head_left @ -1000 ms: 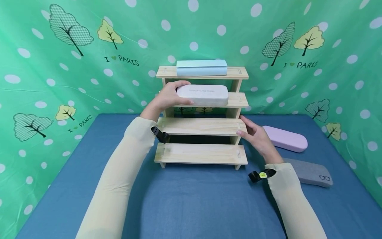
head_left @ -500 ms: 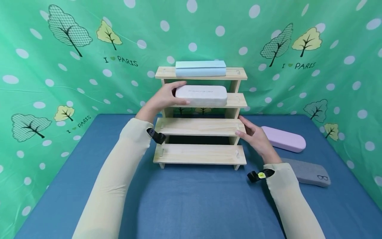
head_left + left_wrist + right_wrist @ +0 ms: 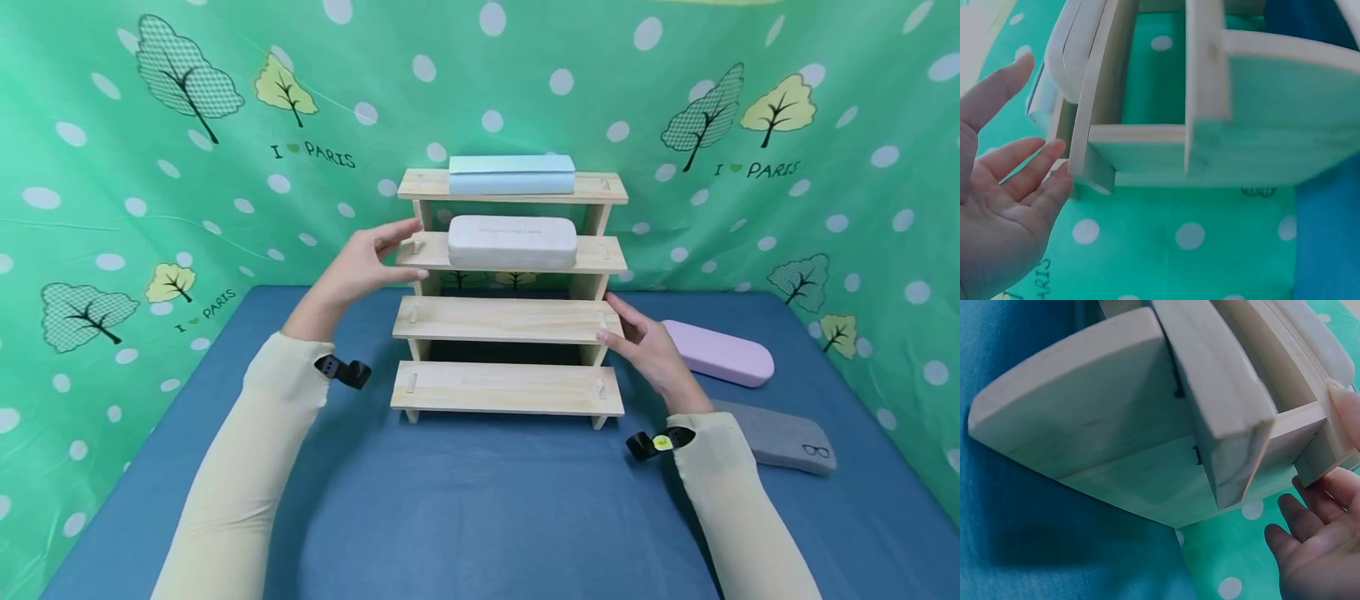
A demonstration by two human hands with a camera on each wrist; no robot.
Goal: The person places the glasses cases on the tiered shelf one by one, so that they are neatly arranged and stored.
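Note:
A four-tier wooden display rack (image 3: 506,387) stands in the middle of the blue cloth. On its second board from the top lies a white glasses case (image 3: 512,242) with small lettering on the lid. My left hand (image 3: 360,267) is just off the left end of that board, thumb and fingers spread and holding nothing; the left wrist view shows the palm (image 3: 1010,219) beside the board's end. At the right end of the third board, my right hand (image 3: 648,346) grips the rack between thumb and fingers. A light blue case (image 3: 512,177) sits on the top board.
Right of the rack, a lilac case (image 3: 717,354) lies on the blue cloth (image 3: 480,508). Nearer, a grey glasses case (image 3: 791,437) with a glasses drawing is partly hidden by the right sleeve. A green printed curtain (image 3: 480,75) hangs behind.
My left hand has let go of the white glasses case and moved left, away from it. The case stays on the second board. My right hand keeps its grip on the rack.

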